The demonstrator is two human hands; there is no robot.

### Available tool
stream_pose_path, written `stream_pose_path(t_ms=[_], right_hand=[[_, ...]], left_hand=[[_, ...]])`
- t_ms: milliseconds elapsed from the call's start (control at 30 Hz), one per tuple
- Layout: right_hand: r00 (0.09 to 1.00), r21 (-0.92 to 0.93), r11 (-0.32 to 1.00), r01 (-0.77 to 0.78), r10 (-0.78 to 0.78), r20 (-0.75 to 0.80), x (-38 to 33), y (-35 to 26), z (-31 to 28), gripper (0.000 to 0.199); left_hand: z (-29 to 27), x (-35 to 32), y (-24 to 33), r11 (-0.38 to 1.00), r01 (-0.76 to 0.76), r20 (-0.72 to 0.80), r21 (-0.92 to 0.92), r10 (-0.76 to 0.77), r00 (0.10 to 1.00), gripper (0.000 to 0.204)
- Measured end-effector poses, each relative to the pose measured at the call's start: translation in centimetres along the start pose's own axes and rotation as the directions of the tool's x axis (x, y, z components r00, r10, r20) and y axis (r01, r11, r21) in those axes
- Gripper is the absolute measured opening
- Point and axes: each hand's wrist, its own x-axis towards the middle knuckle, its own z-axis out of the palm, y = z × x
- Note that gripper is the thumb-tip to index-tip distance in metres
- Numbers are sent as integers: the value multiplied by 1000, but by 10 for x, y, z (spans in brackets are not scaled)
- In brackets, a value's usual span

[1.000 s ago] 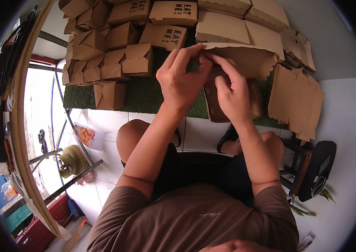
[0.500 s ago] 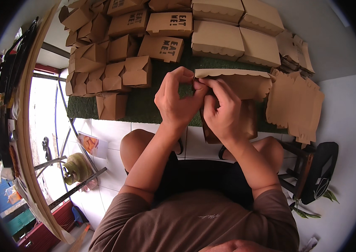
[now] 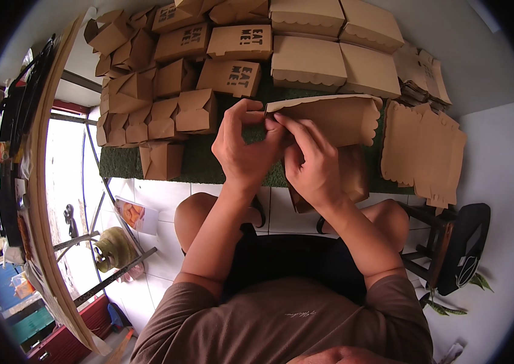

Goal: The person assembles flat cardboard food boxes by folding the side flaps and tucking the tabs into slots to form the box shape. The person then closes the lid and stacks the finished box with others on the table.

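A partly folded brown cardboard box (image 3: 345, 121) stands open at the near edge of the table, its scalloped lid flap raised and its body hanging down toward my knees. My left hand (image 3: 242, 148) pinches the box's left corner with thumb and forefinger. Close beside it, my right hand (image 3: 314, 164) has its fingertips on the same corner, the other fingers curled. The exact fold between the fingertips is hidden. Right of the box lies a flat, unfolded cardboard blank (image 3: 424, 148) with scalloped edges.
Folded small boxes (image 3: 196, 109) crowd the left of the green turf-covered table (image 3: 202, 161). Larger closed boxes (image 3: 308, 60) stand at the back, with stacked flat blanks (image 3: 421, 76) to the right. A gas cylinder (image 3: 114, 249) is on the left; a dark wooden stool (image 3: 433, 242) stands right.
Both hands and the box corner have shifted slightly left in the picture. The raised flap now slants more, and its scalloped right end has swung a little. Both hands keep their pinch.
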Motion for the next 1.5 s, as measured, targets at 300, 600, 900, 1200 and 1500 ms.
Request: stream_pose_path(t_ms=[300,600,900,1200,1500], right_hand=[[1000,15,1000,20,-20,11,1,5,0,60],[847,-255,886,386,-450,-282,7,11,-44,41],[947,152,971,-182,215,-239,25,61,-60,41],[885,398,858,-324,424,-192,29,79,-58,40],[917,292,914,-282,346,-199,28,75,-54,27]], left_hand=[[-2,6,-8,995,82,69,-54,-79,995,48],[-10,25,-17,996,90,1,12,-90,996,43],[-11,48,-24,990,-55,1,126,56,998,31],[-5,46,-22,988,-86,30,129,83,996,31],[10,34,7,949,-306,-143,80,314,939,16]])
